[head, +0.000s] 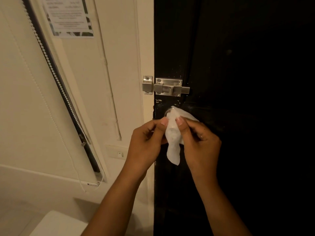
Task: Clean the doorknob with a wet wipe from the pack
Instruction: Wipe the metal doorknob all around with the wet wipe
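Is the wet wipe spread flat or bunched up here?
Bunched. The wet wipe is crumpled between the left hand and right hand, draped over the doorknob, one end hanging down.

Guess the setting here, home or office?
Probably a home or rented room, at its door: a dark door with a slide bolt, a roller blind, a printed notice on the cream wall. Can't tell more.

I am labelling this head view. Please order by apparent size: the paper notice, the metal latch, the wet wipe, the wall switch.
1. paper notice, cut by the frame
2. wet wipe and metal latch, too alike to rank
3. wall switch
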